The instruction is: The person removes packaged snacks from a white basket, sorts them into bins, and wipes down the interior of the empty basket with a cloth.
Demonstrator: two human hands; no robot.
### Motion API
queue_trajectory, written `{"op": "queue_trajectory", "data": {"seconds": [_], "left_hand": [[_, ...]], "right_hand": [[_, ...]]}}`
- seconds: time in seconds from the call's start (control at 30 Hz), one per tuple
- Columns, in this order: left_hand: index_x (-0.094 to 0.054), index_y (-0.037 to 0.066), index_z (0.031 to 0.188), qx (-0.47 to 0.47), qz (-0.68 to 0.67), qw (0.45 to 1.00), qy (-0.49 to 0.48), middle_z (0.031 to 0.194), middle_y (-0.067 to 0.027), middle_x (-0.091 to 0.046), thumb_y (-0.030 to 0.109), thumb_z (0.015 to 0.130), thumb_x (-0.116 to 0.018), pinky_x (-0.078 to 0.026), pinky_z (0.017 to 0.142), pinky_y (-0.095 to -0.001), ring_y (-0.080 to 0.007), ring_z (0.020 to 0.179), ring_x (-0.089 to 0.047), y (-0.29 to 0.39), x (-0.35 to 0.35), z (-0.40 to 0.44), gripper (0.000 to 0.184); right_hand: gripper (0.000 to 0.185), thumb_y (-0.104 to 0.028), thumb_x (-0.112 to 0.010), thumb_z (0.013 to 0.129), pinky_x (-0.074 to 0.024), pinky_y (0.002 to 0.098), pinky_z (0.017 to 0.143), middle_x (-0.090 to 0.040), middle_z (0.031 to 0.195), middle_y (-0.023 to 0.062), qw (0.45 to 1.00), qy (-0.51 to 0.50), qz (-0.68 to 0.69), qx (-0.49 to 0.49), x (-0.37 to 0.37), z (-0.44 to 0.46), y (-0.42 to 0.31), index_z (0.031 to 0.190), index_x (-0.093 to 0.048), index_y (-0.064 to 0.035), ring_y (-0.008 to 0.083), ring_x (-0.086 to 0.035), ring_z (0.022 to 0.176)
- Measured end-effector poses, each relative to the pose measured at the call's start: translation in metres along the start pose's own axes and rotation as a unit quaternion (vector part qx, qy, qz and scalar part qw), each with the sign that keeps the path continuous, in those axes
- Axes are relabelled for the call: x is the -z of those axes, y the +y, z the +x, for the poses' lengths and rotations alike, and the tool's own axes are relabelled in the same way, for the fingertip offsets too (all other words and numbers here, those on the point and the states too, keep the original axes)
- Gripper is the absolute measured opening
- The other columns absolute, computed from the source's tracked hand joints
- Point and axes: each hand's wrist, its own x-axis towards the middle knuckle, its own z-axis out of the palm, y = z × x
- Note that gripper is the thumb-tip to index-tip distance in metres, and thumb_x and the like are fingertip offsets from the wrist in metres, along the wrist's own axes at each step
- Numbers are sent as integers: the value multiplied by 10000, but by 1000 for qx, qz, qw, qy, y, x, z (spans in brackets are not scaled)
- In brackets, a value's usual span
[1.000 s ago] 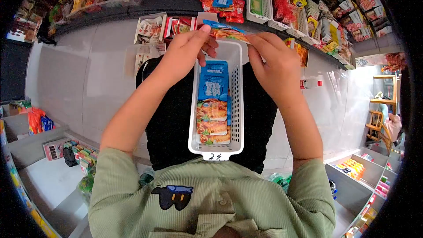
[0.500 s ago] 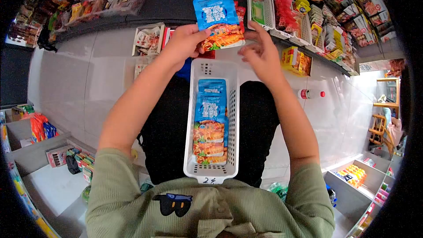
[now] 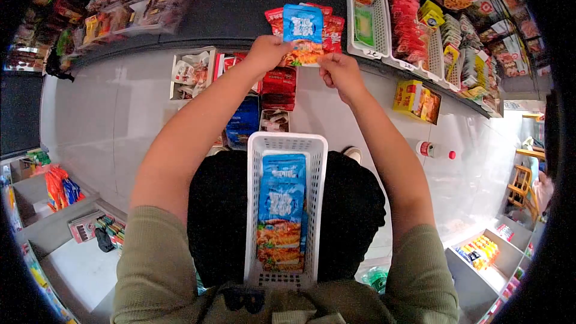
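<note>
My left hand [image 3: 269, 54] is closed on the left edge of a blue snack packet [image 3: 303, 24], with a food picture on its lower part. At the packet's lower right corner, my right hand [image 3: 342, 75] pinches with closed fingers. Behind it, red packets [image 3: 334, 29] lie on the dark shelf [image 3: 240, 0]. A white plastic basket [image 3: 255, 171] rests between my legs, and several overlapping blue packets [image 3: 282, 204] lie inside it.
White baskets [image 3: 384, 24] of packets line the shelf at the right. Small boxes [image 3: 192, 75] of goods stand on the floor ahead. A yellow box [image 3: 416, 101] and a bottle with a red cap [image 3: 435, 150] are to the right.
Both hands have moved slightly farther out with the blue packet, over the shelf edge. My right hand has gone from spread fingers to a pinch at its corner. The view has tilted up.
</note>
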Motion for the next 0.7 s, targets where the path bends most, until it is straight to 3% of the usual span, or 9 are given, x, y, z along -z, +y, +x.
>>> {"op": "queue_trajectory", "data": {"seconds": [0.07,0.13,0.17,0.3,0.37,0.47,0.6,0.7], "left_hand": [[-639,23,797,2,38,999,10,658,-32,-589,252,892,-623,-406,476,-252,-105,540,-516,-9,-4,29,248],[-651,23,804,-39,-18,999,17,654,-43,-595,222,869,-637,-427,502,-270,-119,557,-534,-31,-11,67,209],[-664,22,812,-71,109,991,29,668,-46,-611,163,832,-650,-447,530,-287,-131,585,-560,-39,-10,88,144],[-678,21,841,-45,57,997,40,707,-61,-640,123,803,-652,-465,555,-298,-143,619,-586,-48,-12,124,112],[-684,57,1019,-52,150,981,111,972,-149,-679,266,771,-641,-509,783,-404,-312,897,-649,-66,-15,152,327],[-661,65,1070,-57,180,978,92,1037,-170,-656,278,765,-623,-498,851,-407,-316,966,-631,-74,-20,161,374],[-669,76,1058,-81,239,964,89,1044,-173,-654,271,757,-612,-494,861,-408,-326,960,-629,-66,-20,145,364],[-672,79,1047,-91,278,955,53,1025,-175,-655,249,749,-613,-504,836,-404,-331,947,-633,-59,-8,133,348]], "right_hand": [[137,-151,-623,864,-283,233,386,-535,608,20,1000,20,-15,10,3,27,11,811,-590,-29,77,-420,437],[183,-152,-639,855,-326,255,374,-573,606,52,995,83,-27,44,7,55,19,756,-630,1,97,-460,434],[173,-144,-651,839,-364,260,389,-580,605,54,995,93,-27,37,11,69,21,758,-646,9,109,-486,447],[138,-143,-636,845,-353,241,418,-571,624,38,987,128,-89,27,8,102,24,840,-635,-5,92,-468,463],[147,-145,-647,840,-367,245,423,-578,624,40,989,139,-52,24,7,113,27,842,-640,1,96,-477,469],[157,-150,-654,838,-372,258,413,-594,638,52,983,136,-116,34,16,138,46,820,-638,5,106,-485,468],[170,-156,-651,841,-382,266,404,-609,654,71,980,128,-149,-1,18,139,43,794,-635,6,118,-502,472],[205,-185,-656,841,-396,276,400,-617,660,83,990,130,-44,-4,25,145,49,765,-626,3,124,-516,477]]}}
